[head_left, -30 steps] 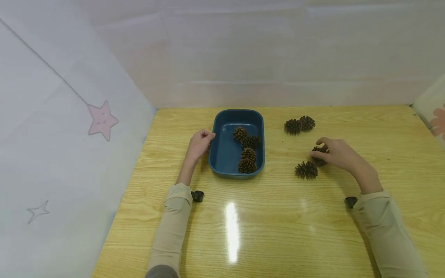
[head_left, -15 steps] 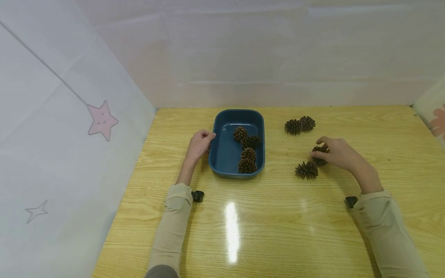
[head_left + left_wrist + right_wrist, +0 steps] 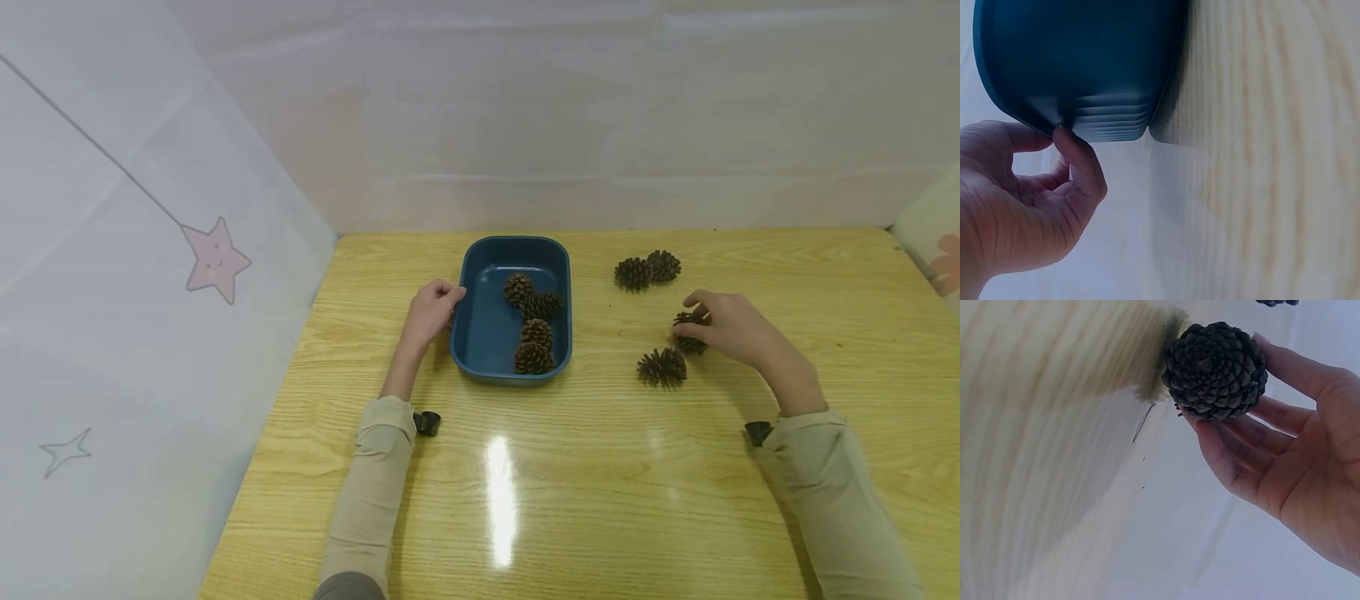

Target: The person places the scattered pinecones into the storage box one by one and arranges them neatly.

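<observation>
A deep blue rectangular tub [image 3: 483, 337] stands on the table with several pine cones inside, among them one pine cone [image 3: 533, 358] at its near right corner. My left hand [image 3: 431, 312] is at the tub's left side, its thumb and a finger pinching the rim [image 3: 1035, 125]. On the right, my right hand [image 3: 738, 325] holds a dark pine cone [image 3: 1213, 372] between thumb and fingers, close over the tabletop. Just in front and to the left of it lies another pine cone [image 3: 662, 367].
Two pine cones, one of them the left pine cone [image 3: 633, 273], lie side by side near the table's back edge. The wooden table [image 3: 600, 500] ends against a pale wall covering [image 3: 525, 125] behind. Thin dark bits lie on the wood in the right wrist view.
My right hand has risen slightly and shifted a little away with its pine cone, apart from the neighbouring one. My left hand has stayed at the tub's rim.
</observation>
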Action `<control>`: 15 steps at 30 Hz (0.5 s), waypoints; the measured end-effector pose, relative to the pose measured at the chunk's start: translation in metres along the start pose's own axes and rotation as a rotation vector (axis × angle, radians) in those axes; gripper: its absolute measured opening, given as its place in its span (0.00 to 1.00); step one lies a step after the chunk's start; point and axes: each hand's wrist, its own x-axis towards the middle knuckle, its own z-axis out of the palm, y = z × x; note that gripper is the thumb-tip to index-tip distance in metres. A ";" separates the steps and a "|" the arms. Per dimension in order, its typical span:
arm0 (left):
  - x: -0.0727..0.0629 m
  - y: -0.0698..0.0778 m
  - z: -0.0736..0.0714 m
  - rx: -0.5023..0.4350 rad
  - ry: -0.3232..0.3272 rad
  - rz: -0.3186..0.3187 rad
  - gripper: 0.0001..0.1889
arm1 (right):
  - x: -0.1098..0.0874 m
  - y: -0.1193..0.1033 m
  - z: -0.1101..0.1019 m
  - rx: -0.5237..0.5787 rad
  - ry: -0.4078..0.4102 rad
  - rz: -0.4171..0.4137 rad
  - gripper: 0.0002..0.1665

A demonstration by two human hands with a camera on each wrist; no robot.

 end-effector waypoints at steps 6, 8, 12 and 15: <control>-0.001 0.001 0.000 0.003 -0.001 0.000 0.17 | 0.000 -0.001 -0.002 -0.020 0.026 -0.010 0.32; -0.001 0.001 -0.001 0.004 0.000 0.001 0.17 | 0.000 0.000 -0.003 -0.037 0.036 -0.021 0.31; -0.001 0.001 -0.001 0.006 0.001 -0.004 0.18 | 0.001 -0.001 -0.005 -0.063 0.050 -0.034 0.31; -0.001 0.001 -0.001 0.005 -0.003 -0.010 0.18 | 0.001 -0.002 -0.006 -0.068 0.057 -0.035 0.31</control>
